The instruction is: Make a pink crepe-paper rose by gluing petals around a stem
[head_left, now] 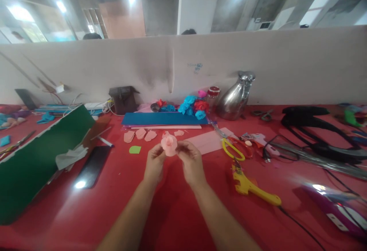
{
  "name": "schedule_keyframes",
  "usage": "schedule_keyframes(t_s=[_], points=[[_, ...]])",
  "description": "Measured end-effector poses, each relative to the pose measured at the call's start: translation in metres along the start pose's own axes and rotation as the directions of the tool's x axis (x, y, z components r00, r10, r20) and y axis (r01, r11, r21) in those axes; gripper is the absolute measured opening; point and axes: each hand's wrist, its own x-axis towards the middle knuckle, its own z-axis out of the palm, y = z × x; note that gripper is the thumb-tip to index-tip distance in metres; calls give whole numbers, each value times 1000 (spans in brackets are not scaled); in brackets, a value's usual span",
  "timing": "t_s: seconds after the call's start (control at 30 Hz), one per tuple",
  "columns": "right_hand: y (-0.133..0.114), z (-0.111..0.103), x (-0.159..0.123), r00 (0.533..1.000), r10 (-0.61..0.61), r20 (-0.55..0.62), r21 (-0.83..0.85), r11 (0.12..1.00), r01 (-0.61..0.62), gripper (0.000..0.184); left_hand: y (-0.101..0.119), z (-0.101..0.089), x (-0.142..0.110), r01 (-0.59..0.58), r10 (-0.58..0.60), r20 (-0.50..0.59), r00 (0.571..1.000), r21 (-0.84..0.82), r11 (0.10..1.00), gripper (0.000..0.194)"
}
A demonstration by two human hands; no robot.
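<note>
A pale pink paper flower (169, 145) with a curled centre is held up between my two hands, over the red table (174, 212). My left hand (155, 161) pinches its left side between thumb and fingers. On the other side, my right hand (190, 160) grips the outer petal with closed fingertips. Just behind lie several cut pink petals (140, 133) in small stacks. A green paper piece (135, 150) rests left of my left hand. A pink paper sheet (209, 141) lies flat behind my right hand.
Yellow-handled scissors (233, 149) and a yellow glue gun (255, 191) with a cord lie at right. A phone (94, 167) and a green board (48, 159) are at left. Behind stand a blue strip (163, 119), blue paper flowers (188, 105) and a metal jug (235, 98).
</note>
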Motion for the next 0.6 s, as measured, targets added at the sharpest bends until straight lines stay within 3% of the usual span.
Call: schedule_keyframes(t_s=[0.1,0.2,0.43,0.6], points=[[-5,-4,5,993,93,76,155,982,-104,15,3,0,-1,-2,-1,49,999,55,998,21],[-9,-6,7,984,142,104,153,976,-157,17,7,2,-3,-1,-10,99,995,103,995,20],[-6,-7,7,989,145,-16,198,970,-139,13,8,8,-4,65,-68,66,996,44,997,22],[4,-10,9,971,206,-120,185,966,-182,12,2,3,-1,191,-198,-27,980,-164,968,15]])
